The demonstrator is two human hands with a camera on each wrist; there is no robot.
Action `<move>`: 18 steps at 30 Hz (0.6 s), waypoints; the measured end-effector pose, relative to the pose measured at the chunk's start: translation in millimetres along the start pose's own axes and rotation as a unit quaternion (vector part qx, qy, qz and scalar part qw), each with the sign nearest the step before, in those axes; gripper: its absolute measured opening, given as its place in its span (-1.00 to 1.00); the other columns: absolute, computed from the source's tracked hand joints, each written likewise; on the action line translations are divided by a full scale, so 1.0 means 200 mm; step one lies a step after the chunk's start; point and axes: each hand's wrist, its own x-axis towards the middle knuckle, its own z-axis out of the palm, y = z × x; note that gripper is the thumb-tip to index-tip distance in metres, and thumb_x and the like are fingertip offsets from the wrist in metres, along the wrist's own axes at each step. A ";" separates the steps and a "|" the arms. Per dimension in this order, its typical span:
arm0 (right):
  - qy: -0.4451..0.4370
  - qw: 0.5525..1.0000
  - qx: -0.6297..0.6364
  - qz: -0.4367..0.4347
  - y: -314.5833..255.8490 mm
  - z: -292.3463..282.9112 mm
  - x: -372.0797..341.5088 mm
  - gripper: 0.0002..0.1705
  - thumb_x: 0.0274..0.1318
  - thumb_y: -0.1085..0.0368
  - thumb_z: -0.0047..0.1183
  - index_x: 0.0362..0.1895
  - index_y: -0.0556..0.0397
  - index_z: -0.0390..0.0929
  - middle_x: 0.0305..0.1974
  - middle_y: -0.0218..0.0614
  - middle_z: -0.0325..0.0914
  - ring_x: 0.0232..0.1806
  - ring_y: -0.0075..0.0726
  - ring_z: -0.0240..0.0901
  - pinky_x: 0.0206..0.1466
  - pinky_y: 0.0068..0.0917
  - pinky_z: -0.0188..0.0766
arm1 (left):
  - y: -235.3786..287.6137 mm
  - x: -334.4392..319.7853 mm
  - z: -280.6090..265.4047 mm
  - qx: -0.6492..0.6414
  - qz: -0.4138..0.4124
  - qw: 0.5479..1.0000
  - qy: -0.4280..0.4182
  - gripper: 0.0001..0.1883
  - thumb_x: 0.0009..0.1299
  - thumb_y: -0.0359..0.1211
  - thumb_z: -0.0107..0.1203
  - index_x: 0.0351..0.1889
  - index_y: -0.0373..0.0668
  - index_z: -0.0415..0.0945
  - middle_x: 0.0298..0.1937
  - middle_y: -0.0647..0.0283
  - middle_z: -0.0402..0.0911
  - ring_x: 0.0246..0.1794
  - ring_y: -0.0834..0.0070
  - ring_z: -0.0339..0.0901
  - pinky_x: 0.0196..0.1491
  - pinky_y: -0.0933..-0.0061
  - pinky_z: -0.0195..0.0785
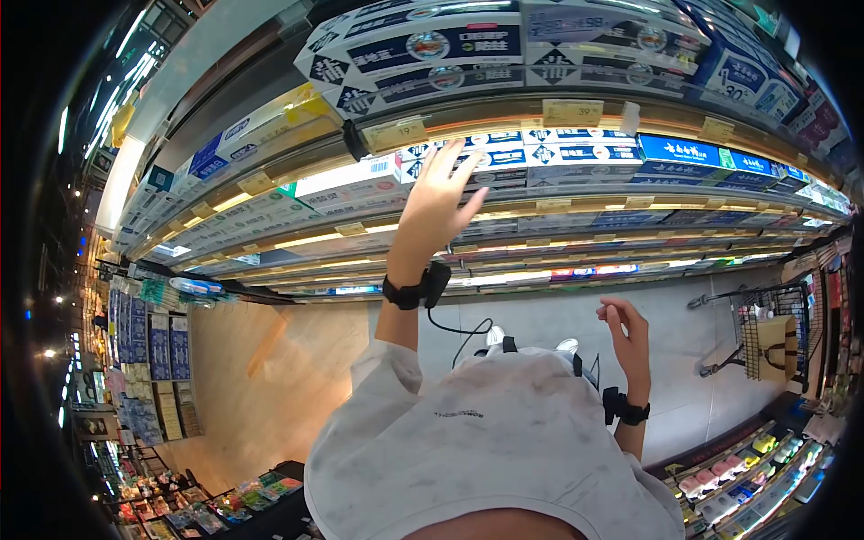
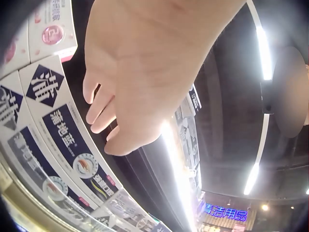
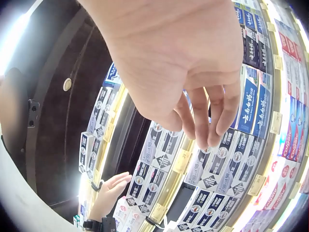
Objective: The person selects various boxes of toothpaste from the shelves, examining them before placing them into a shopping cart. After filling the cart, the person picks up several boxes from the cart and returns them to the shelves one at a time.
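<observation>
In the head view my left hand [image 1: 436, 198] is raised at the shelf, fingers spread and holding nothing, in front of white and navy boxes [image 1: 549, 155]. The left wrist view has this hand [image 2: 140, 67] beside similar boxes [image 2: 67, 130]; whether it touches any shelf part, I cannot tell. My right hand [image 1: 627, 337] is away from the shelf on the right, its fingers loosely bent around nothing. The right wrist view shows that hand [image 3: 178, 63] large, with rows of boxes [image 3: 234, 159] behind it and my left hand [image 3: 110, 195] lower left.
Blue boxes [image 1: 679, 153] stand right of the white and navy ones, a white box [image 1: 346, 184] to their left. Price tags [image 1: 396, 132] line the shelf edges. A cart [image 1: 749, 328] with a tan bag [image 1: 776, 346] stands at the right. More goods [image 1: 747, 468] fill the lower right.
</observation>
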 end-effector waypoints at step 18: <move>-0.014 0.999 -0.024 0.033 -0.07 0.16 -0.06 -0.77 0.52 0.35 0.05 0.06 0.20 0.67 -0.18 -0.23 0.77 -0.11 -0.41 0.71 0.04 -0.47 0.57 | -0.06 0.01 0.02 -0.007 -0.017 1.000 0.018 -0.55 0.42 -0.36 0.28 0.28 -0.21 0.58 0.32 -0.15 0.53 0.36 -0.16 0.43 0.51 -0.06 0.22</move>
